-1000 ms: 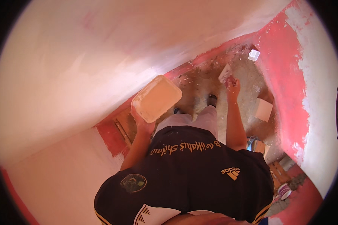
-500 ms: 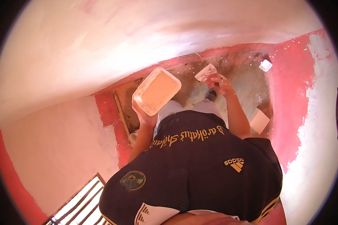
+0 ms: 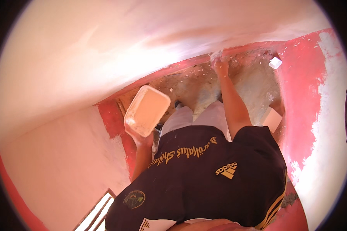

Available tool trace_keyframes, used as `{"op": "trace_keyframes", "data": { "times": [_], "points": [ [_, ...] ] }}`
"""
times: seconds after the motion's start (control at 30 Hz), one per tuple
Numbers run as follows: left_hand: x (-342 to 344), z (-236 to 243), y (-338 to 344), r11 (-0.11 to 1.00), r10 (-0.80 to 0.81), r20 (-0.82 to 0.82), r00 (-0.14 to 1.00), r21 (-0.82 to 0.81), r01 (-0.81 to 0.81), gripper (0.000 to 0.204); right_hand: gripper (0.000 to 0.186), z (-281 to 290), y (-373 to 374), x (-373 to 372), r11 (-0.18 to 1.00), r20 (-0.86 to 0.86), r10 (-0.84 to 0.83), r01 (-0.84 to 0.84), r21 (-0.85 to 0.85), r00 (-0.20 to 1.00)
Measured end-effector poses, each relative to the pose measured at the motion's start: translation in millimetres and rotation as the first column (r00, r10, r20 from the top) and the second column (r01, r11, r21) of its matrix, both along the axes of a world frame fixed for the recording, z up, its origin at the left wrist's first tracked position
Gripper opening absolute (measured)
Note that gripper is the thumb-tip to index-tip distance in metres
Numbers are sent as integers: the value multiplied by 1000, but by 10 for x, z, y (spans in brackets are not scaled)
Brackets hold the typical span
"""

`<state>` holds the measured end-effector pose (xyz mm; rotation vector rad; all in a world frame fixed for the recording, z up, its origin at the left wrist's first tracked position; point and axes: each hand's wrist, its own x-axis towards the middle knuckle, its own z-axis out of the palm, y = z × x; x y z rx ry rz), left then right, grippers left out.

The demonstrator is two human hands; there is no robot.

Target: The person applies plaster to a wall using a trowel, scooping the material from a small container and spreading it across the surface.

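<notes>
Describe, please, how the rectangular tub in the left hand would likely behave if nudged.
The rectangular tub seems fairly stiff, since its sides look straight and unbent. It is probably manageable in weight, as only the left hand supports it. It may tip if pushed at its far end, being gripped near one end.

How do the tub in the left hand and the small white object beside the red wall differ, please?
The tub looks larger than the white object. The tub shows a peach-toned face within a pale rim; the white object looks white throughout. The left hand holds the tub, while the white object is unheld. Both look roughly rectangular.
</notes>
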<state>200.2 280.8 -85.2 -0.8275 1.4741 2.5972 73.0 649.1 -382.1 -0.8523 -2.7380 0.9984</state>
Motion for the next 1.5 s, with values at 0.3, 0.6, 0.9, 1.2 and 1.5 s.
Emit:
{"op": "trace_keyframes", "data": {
  "times": [0.3,0.6,0.9,1.2,1.5],
  "points": [
    [-146,-74,-1067,990,-125,1,992,-67,125,69,22,-398,-1283,-541,997,-262,-14,33,66,965],
    [-304,65,-821,982,-124,13,992,-139,125,65,27,-573,-1050,-61,979,-143,-136,155,135,980],
    [-306,167,-228,886,-225,-15,974,-420,198,47,39,-563,174,-625,813,-55,-572,556,-170,819],
    [-223,71,-387,962,-171,153,973,-186,199,64,56,-686,-985,-840,939,9,-177,172,-299,984],
    [-259,133,-289,966,-100,163,982,-219,135,65,12,-600,151,-406,838,-253,-539,542,-64,803]
  ]
}}
